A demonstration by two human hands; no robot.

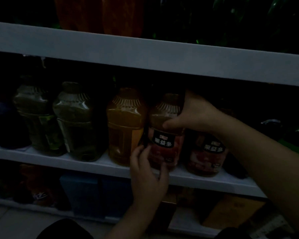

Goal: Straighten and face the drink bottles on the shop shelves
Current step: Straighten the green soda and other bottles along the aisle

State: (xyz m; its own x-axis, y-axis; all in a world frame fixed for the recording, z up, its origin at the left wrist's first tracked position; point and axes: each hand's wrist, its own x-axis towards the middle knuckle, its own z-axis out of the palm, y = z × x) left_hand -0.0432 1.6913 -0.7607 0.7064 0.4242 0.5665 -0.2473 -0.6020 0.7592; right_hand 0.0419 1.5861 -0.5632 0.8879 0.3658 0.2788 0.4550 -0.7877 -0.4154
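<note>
Head view: a very dim shop shelf unit fills the frame. We see a red drink bottle [164,144] just toward four o'clock from the frame's centre, at the front edge of the white middle shelf [59,159]. Its dark label band with white characters faces us. The left hand [147,171] comes up from six o'clock. Its grip is closed on the bottle's lower left side, with the thumb lying across the front near the base. The right hand [195,114] reaches in from four o'clock. Its grip holds the bottle's shoulder, thumb on the front and fingers wrapped behind the neck. We cannot tell whether the base rests on the shelf.

At the bottle's three o'clock, just beside it, stands a second red bottle [207,156] with the same label facing us. At its nine o'clock stands an orange bottle [124,128], then two green bottles [76,121], all upright in a row.

At twelve o'clock the white upper shelf [145,54] runs across the frame. At seven o'clock, under the middle shelf, sit blue boxes [93,192].
</note>
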